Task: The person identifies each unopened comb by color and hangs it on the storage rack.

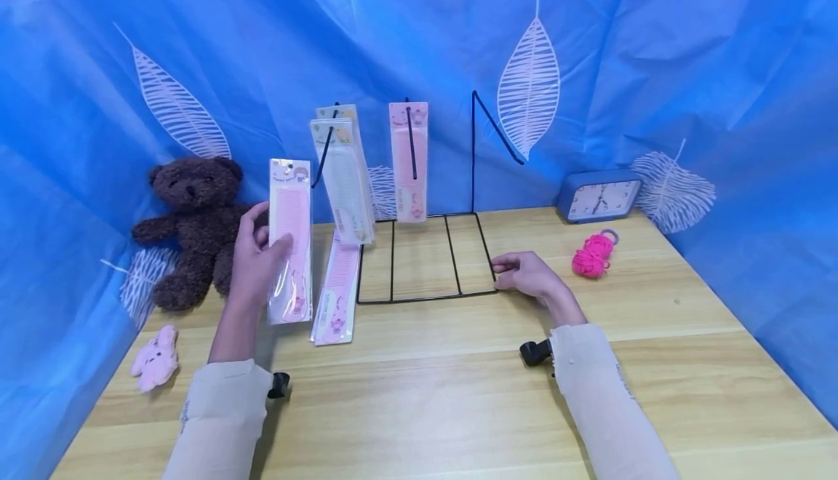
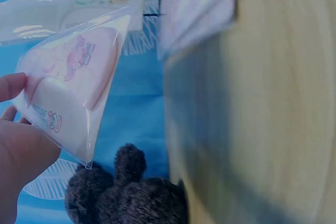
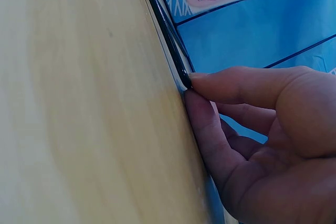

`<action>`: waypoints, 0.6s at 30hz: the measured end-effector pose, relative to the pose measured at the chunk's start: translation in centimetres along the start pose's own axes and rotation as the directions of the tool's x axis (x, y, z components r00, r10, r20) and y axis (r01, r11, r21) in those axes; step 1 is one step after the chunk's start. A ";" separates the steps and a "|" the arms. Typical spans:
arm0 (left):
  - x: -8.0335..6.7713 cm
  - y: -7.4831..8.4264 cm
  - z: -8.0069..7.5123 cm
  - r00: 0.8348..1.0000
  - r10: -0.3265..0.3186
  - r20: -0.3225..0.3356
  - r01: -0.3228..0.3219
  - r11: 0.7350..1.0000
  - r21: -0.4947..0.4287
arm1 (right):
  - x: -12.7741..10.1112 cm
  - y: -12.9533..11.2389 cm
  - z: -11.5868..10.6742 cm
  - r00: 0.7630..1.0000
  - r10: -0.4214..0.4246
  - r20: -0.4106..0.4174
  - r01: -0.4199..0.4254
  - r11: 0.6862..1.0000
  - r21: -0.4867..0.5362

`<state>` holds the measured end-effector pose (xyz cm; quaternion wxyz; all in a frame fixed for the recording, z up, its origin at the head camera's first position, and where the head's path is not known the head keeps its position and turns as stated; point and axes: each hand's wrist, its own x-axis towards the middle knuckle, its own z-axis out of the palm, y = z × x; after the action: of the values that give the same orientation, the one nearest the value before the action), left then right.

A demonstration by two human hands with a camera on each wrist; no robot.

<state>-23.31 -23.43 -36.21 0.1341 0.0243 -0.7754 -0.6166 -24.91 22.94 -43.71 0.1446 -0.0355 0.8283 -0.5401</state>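
Observation:
My left hand grips a pink comb in a clear packet, held upright left of the black wire rack. In the left wrist view the thumb lies on the face of this packet. My right hand pinches the front right corner of the rack's base; the right wrist view shows thumb and forefinger at the wire. Pale packaged combs hang on the rack's left hook, a pink packaged comb on the middle one. The right hook is bare. More pink packaged combs lie on the table by the rack.
A dark brown teddy bear sits at the left, with a small pink plush toy in front of it. At the right are a blue clock and bright pink yarn. Blue patterned cloth hangs behind the wooden table.

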 end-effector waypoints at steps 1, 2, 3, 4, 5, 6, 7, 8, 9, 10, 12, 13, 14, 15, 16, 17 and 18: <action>-0.1 0.2 0.1 1.000 0.012 -0.010 -0.012 1.000 -0.023 | 0.0 0.0 0.0 1.000 0.000 0.002 0.000 1.000 0.002; -0.2 0.5 0.1 1.000 0.025 -0.017 -0.026 0.999 -0.045 | 0.0 0.0 0.0 1.000 0.002 0.002 -0.002 1.000 0.006; -0.3 0.7 0.2 0.999 0.040 -0.027 -0.042 0.996 -0.073 | 0.0 0.0 0.1 1.000 0.003 0.002 -0.003 1.000 0.007; -0.4 1.0 0.2 0.998 0.053 -0.036 -0.057 0.993 -0.104 | 0.0 0.0 0.1 1.000 0.004 0.001 -0.004 1.000 0.007; -0.5 1.4 0.3 0.996 0.071 -0.045 -0.076 0.989 -0.124 | 0.0 0.0 0.1 1.000 0.004 0.001 -0.004 1.000 0.009; -0.6 1.7 0.4 0.995 0.087 -0.053 -0.093 0.985 -0.145 | 0.0 -0.1 0.1 1.000 0.004 0.000 -0.004 1.000 0.009; -0.8 2.0 0.4 0.993 0.106 -0.060 -0.114 0.981 -0.155 | 0.0 -0.1 0.1 1.000 0.003 0.000 -0.003 1.000 0.007; -0.9 2.4 0.4 0.990 0.125 -0.066 -0.135 0.975 -0.176 | 0.0 -0.1 0.1 1.000 0.002 -0.002 -0.002 1.000 0.006; -1.1 2.7 0.5 0.987 0.143 -0.076 -0.155 0.968 -0.196 | 0.0 -0.2 0.0 1.000 0.002 -0.003 -0.002 1.000 0.004; -1.2 3.0 0.5 0.984 0.159 -0.083 -0.173 0.963 -0.208 | 0.0 -0.2 0.0 1.000 0.001 -0.005 -0.001 1.000 0.004; -1.6 3.6 0.6 0.977 0.192 -0.097 -0.210 0.950 -0.231 | 0.0 -0.2 0.0 1.000 0.002 -0.006 -0.002 1.000 0.001; -1.7 3.9 0.6 0.973 0.207 -0.104 -0.227 0.943 -0.242 | -0.1 -0.2 0.0 1.000 0.003 -0.005 -0.003 1.000 0.000; -1.9 4.2 0.6 0.969 0.219 -0.111 -0.240 0.939 -0.245 | -0.1 -0.2 0.0 1.000 0.004 -0.006 -0.004 1.000 0.001; -2.1 4.5 0.7 0.966 0.230 -0.116 -0.252 0.938 -0.239 | -0.1 -0.2 0.0 1.000 0.004 -0.006 -0.004 1.000 0.000; -2.3 4.8 0.7 0.962 0.245 -0.121 -0.268 0.935 -0.233 | -0.1 -0.2 0.0 1.000 0.004 -0.005 -0.004 1.000 -0.001; -2.5 5.1 0.7 0.957 0.262 -0.126 -0.285 0.931 -0.230 | 0.0 -0.2 0.0 1.000 0.004 -0.004 -0.004 1.000 -0.002; -2.6 5.4 0.7 0.950 0.284 -0.132 -0.308 0.924 -0.228 | 0.0 -0.2 0.0 1.000 0.005 -0.003 -0.005 1.000 0.000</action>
<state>-20.25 -20.91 -31.68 0.2646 -0.0801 -0.6804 -0.6787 -24.88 22.85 -43.56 0.1446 -0.0328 0.8287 -0.5397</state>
